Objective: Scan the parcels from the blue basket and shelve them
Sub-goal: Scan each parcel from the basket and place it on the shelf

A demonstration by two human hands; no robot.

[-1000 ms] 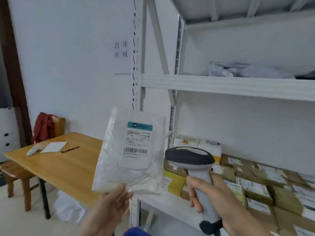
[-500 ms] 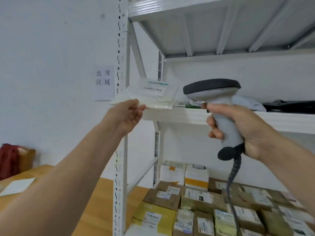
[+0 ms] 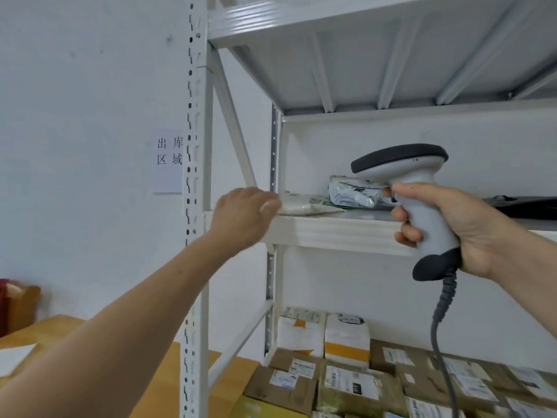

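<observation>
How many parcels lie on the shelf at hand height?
3: a white flat parcel at the left end by the left hand, a grey crumpled parcel just right of it, a black parcel at the far right. The scanner may hide others.

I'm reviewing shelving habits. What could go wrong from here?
The flat white plastic parcel lies at the white metal shelf's front-left corner, by the left hand; it might slide off the edge. The dark cable hanging from the grey handheld scanner in the right hand could snag the labelled cardboard boxes below.
</observation>
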